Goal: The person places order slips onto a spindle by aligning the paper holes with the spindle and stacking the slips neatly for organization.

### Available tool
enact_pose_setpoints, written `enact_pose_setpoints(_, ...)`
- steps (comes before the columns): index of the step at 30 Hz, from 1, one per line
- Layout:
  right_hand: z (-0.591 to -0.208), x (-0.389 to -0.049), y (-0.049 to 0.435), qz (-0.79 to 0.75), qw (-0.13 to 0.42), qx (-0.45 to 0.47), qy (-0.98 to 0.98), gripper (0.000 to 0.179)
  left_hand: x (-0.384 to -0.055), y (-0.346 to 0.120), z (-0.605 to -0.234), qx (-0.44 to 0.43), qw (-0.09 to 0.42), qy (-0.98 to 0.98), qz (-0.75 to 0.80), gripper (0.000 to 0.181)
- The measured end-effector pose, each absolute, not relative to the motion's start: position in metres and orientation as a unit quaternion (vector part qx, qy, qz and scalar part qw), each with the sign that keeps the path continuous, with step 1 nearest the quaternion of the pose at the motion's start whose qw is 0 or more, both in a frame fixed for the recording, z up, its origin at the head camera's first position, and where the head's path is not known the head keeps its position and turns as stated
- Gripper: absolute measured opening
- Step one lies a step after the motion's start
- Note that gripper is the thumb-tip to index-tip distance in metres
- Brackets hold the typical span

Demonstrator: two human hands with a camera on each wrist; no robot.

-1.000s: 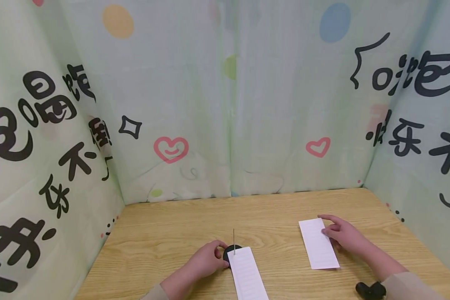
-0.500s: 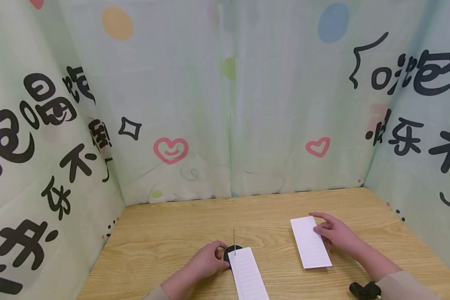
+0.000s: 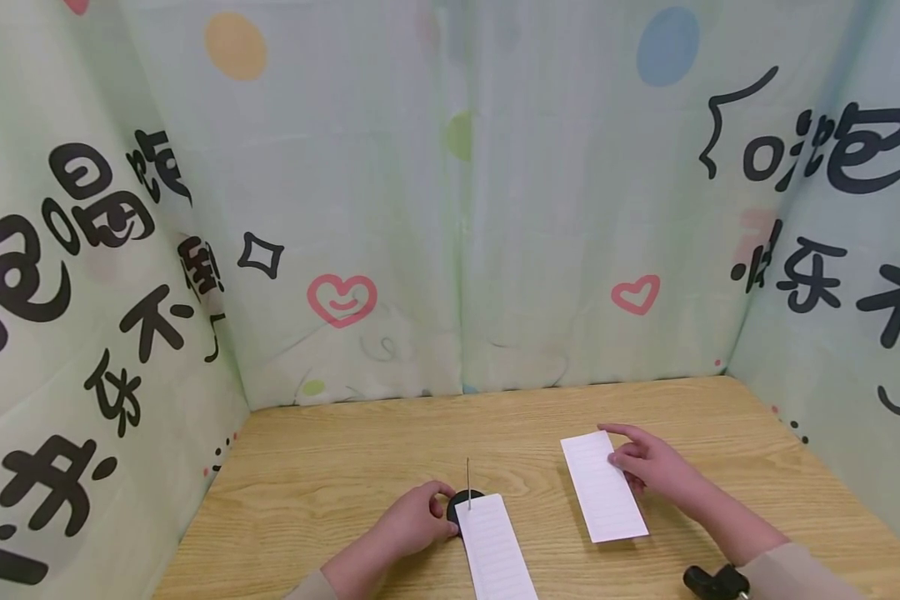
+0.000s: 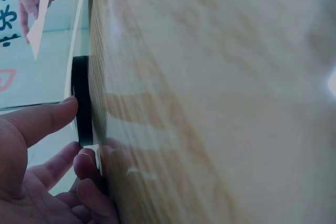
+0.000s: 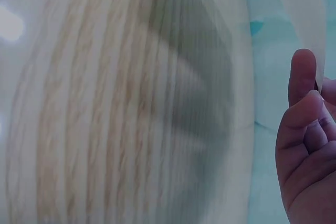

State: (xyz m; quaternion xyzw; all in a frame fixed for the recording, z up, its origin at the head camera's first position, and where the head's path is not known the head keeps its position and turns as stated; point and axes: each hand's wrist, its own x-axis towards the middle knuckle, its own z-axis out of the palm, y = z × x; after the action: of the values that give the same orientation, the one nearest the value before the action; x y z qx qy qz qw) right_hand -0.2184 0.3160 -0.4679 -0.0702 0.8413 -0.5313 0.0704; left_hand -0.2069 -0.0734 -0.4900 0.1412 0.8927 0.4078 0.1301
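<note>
A receipt spike stands on the table with its thin needle [image 3: 468, 477] upright and a round black base [image 3: 453, 510]. My left hand [image 3: 418, 520] grips the edge of that base, thumb on one side and fingers on the other; the left wrist view shows the base [image 4: 82, 103] edge-on. A white ruled paper slip [image 3: 498, 546] lies over the base, with the needle through its far end. To the right, my right hand [image 3: 658, 468] pinches a second white slip [image 3: 603, 490] by its right edge, raised above the table. The slip [image 5: 307, 17] appears edge-on in the right wrist view.
The wood-grain table [image 3: 330, 450] is enclosed by printed curtains [image 3: 390, 192] at the back and both sides. A small black device [image 3: 716, 582] is at the right wrist, by the sleeve [image 3: 787, 575].
My right hand has moved left with its paper slip, toward the spike. The left hand, the spike and the slip on it have stayed in place.
</note>
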Motion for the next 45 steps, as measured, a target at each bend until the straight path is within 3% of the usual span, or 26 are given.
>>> enact_pose_setpoints(45, -0.445, -0.211, 0.243, -0.568, 0.081, -0.129, 0.809, 0.054, -0.209, -0.070, -0.492, 0.124, 0.136, 0.897, 0.402, 0.039)
